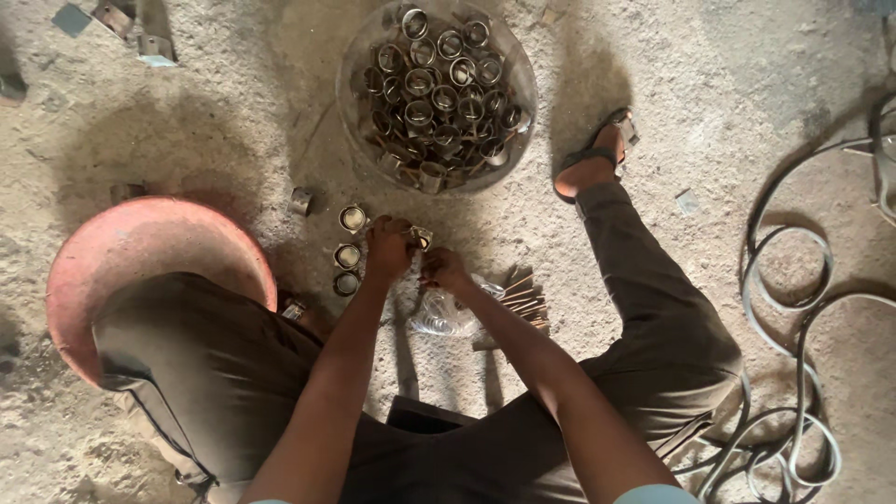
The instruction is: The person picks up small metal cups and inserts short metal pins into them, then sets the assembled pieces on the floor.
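Here, the left hand (387, 250) and right hand (442, 269) both pinch one small metal ring (421, 237) just above the floor (233, 112), near the full basin (436, 93). The ring looks rigid, light and sharp-edged; its outer wall seems the best place to hold it.

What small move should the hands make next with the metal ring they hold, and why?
Probably set the ring down beside the three rings lined up on the ground. The left hand and right hand both pinch it just right of that row, and the bowl holds many more.
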